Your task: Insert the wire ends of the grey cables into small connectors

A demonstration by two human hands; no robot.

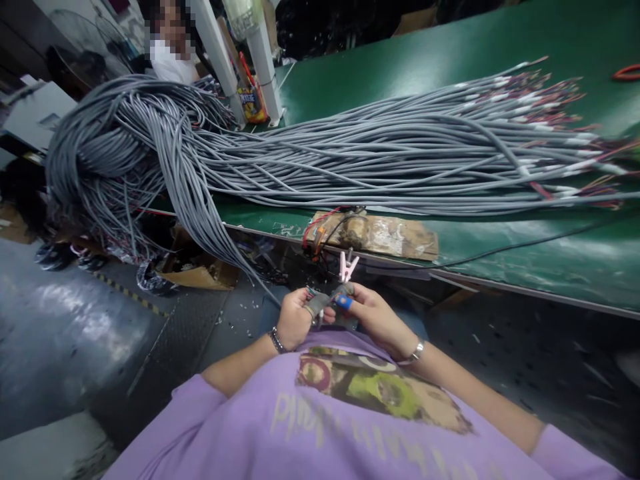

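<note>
Both my hands meet low in front of my purple shirt, just off the bench's front edge. My left hand [295,321] is closed around the end of a grey cable [273,295], and small coloured wire ends [312,292] show at its fingers. Greyish wrapping covers a fingertip of that hand. My right hand [379,316] is pinched shut against the left fingertips, with a blue band [343,301] on its thumb; what lies between its fingers is too small to tell. A pale pink clothes peg [347,267] stands just beyond the fingers.
A thick bundle of grey cables [350,150] lies along the green bench [525,247], stripped ends to the right. More cables hang over the left edge. A taped cardboard piece [400,238] with wires sits at the front edge. Across the bench is a person [173,67].
</note>
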